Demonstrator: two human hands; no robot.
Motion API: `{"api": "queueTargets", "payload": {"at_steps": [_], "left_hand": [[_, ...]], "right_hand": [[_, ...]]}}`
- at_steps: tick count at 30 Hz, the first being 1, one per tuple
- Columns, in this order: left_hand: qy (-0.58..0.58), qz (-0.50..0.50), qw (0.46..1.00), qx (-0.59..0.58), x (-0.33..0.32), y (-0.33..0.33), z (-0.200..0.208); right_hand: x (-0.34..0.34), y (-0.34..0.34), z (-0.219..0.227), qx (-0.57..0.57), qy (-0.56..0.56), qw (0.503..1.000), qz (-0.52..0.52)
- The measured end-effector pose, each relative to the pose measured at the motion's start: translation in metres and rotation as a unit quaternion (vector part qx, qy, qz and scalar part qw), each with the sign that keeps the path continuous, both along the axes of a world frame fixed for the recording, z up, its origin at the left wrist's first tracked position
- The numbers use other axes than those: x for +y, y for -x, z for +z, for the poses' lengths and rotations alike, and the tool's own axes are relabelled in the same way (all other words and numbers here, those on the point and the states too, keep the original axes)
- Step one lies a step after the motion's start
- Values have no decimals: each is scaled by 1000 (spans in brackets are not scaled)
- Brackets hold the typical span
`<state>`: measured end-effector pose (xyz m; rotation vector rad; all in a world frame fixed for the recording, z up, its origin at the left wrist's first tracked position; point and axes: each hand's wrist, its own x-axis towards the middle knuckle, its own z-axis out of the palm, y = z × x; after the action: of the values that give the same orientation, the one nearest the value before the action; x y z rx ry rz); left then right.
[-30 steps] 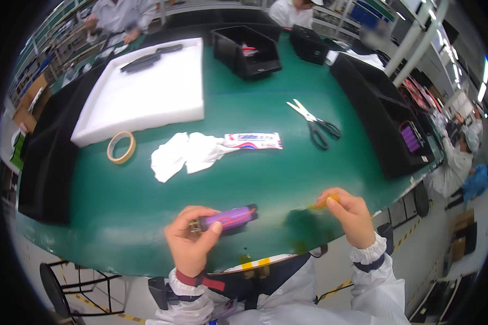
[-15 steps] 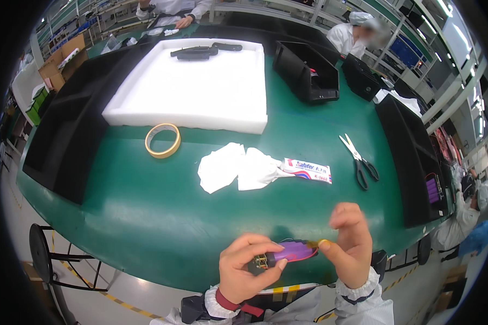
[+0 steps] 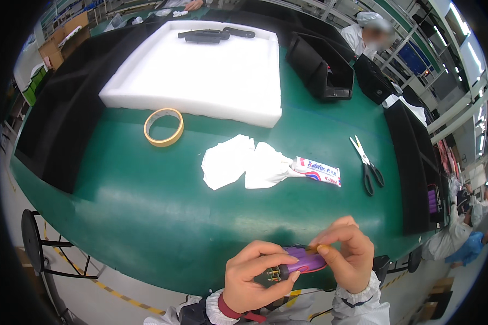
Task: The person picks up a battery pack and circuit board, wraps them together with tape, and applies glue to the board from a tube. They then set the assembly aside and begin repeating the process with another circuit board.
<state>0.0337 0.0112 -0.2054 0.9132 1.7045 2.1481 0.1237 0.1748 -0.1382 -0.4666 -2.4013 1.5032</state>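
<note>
A black compartmented tray (image 3: 59, 135) stands at the left of the green tabletop (image 3: 146, 216), with a roll of tan tape (image 3: 165, 143) lying to its right. Next comes a white foam tray (image 3: 200, 81), black parts (image 3: 203, 36) lying near its far wall. Crumpled white tissue (image 3: 226, 163) touches a white tube (image 3: 318, 171). Below them, over the near edge, the left hand (image 3: 257, 277) pinches a purple cylindrical pack (image 3: 307, 262) between thumb and fingers. The right hand (image 3: 351, 259) pinches an amber strip (image 3: 312, 249) at the pack's upper right; whether the strip sticks to it I cannot tell. Farther right lie slightly parted scissors (image 3: 367, 169), then another black tray (image 3: 409, 162) holding purple cells (image 3: 432, 200).
</note>
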Motion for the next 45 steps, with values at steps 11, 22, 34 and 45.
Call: {"api": "queueTargets", "payload": {"at_steps": [11, 22, 34, 45], "left_hand": [[-14, 8, 1000, 4, 1, 0, 0], [-23, 6, 1000, -2, 1, -2, -2], [-38, 4, 999, -14, 2, -2, -2], [-4, -3, 1000, -25, 0, -2, 1]], "right_hand": [[-2, 6, 1, 17, -81, 996, 28], [-7, 9, 14, -19, -190, 981, 48], [-17, 13, 20, -48, -282, 958, 14], [-23, 14, 28, -76, -303, 950, 19]]}}
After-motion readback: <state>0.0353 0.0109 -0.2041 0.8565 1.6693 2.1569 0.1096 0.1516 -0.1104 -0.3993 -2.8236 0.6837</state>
